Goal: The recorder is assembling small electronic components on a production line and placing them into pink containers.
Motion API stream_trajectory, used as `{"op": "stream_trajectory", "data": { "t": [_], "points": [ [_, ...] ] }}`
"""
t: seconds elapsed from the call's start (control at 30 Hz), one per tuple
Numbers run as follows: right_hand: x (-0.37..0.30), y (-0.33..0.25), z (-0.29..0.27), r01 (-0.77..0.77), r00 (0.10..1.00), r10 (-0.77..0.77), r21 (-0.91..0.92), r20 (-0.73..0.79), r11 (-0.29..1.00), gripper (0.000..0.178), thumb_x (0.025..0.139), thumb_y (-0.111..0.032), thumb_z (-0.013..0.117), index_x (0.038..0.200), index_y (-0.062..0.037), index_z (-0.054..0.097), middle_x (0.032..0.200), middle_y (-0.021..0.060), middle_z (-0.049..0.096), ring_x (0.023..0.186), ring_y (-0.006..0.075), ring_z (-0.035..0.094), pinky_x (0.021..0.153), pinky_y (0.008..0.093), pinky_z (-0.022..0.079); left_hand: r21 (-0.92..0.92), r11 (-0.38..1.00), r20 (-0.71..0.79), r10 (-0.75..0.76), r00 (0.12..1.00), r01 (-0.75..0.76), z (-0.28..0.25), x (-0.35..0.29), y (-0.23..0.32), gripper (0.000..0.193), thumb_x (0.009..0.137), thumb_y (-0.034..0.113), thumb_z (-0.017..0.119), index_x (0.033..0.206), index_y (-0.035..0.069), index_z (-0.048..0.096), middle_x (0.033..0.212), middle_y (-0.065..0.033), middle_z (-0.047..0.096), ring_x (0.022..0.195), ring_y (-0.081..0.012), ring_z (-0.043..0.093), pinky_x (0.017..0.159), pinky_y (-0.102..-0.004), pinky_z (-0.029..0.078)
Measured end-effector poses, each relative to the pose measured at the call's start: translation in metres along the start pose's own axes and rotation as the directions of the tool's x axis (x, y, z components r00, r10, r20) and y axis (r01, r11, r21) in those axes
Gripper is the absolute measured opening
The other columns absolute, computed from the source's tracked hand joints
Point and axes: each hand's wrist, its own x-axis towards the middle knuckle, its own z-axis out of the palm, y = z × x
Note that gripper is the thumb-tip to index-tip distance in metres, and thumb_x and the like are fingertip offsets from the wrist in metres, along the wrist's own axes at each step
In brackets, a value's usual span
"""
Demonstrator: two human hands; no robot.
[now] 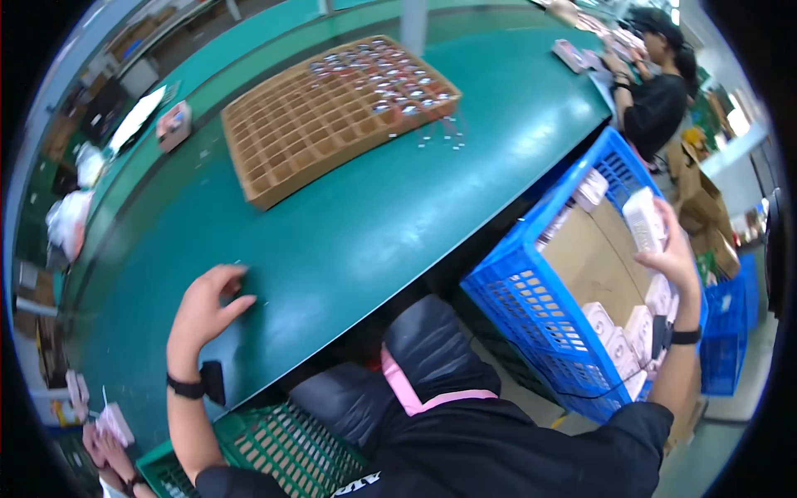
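Observation:
My right hand [677,257] grips a small white-and-pink box [643,217] over the blue plastic crate [531,311] at my right. Inside that crate, several similar pale boxes [618,347] lie around a brown cardboard sheet [588,253]. Over the green tabletop [332,249] hovers my left hand [212,303], its fingers curved and apart with nothing between them. Farther off on the table stands a divided cardboard tray [303,137]. Its left cells look bare, while the right part holds several small round silvery parts [407,91] with reddish wires, some hanging over the near edge.
Beside my legs sits a green crate [290,448]. A co-worker in black [656,91] works at the far right end of the table, and another person's hands [108,452] show at lower left. A small pinkish box [173,126] stands near the far-left edge.

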Motion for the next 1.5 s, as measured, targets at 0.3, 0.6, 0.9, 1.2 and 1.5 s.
{"op": "stream_trajectory", "data": {
  "t": [0.3,0.6,0.9,1.2,1.5],
  "points": [
    [0.078,-0.248,0.230,-0.536,0.431,-0.581,0.714,0.690,0.450,0.078,0.088,-0.025,0.076,0.153,0.0007,0.041,0.138,0.0167,0.062,0.123,0.0290,0.065,0.109,0.0466,0.051,-0.215,0.968,-0.169,0.093,0.981,-0.129,0.000,-0.005,0.032,0.060,0.087,0.015,0.082,0.141,0.005,0.058,0.110,-0.0098,0.067,0.089,-0.0191,0.066,0.081,-0.0333,0.056],
    [0.048,-0.376,0.362,-0.656,-0.014,-0.553,0.410,0.833,0.634,0.073,0.101,-0.046,0.052,0.159,-0.0049,0.035,0.151,0.0224,0.054,0.130,0.0478,0.060,0.103,0.0526,0.055,-0.415,0.887,0.097,-0.178,0.979,0.203,0.007,0.000,-0.002,0.049,0.097,0.030,0.073,0.133,0.002,0.056,0.089,-0.0103,0.071,0.077,-0.0202,0.066,0.069,-0.0350,0.053],
    [0.079,-0.372,0.371,0.099,0.389,-0.552,0.563,0.737,0.821,0.044,0.104,-0.019,0.061,0.145,-0.0071,0.053,0.128,0.0139,0.065,0.098,0.0248,0.070,0.071,0.0370,0.062,-0.059,0.990,0.096,-0.120,0.988,0.126,0.007,0.003,-0.015,0.037,0.097,0.035,0.066,0.086,0.001,0.072,0.063,-0.0103,0.066,0.057,-0.0245,0.065,0.055,-0.0411,0.047],
    [0.215,-0.369,0.278,0.629,0.770,-0.609,-0.379,0.188,0.679,0.036,0.089,-0.036,0.077,0.097,-0.0013,0.072,0.094,0.0172,0.073,0.083,0.0329,0.071,0.070,0.0441,0.056,-0.342,0.857,0.468,-0.200,0.861,0.385,0.015,0.004,0.021,0.051,0.105,0.040,0.054,0.077,0.004,0.075,0.058,-0.0052,0.067,0.053,-0.0170,0.064,0.055,-0.0360,0.049],
    [0.240,-0.336,0.320,0.494,0.855,-0.510,-0.436,0.090,0.752,0.024,0.083,-0.028,0.076,0.088,-0.0043,0.077,0.090,0.0183,0.076,0.087,0.0372,0.075,0.079,0.0481,0.061,-0.337,0.826,0.507,-0.246,0.826,0.452,0.019,-0.011,0.021,0.051,0.106,0.040,0.057,0.081,0.001,0.077,0.063,-0.0033,0.071,0.057,-0.0139,0.068,0.060,-0.0302,0.053]
  ]
}}
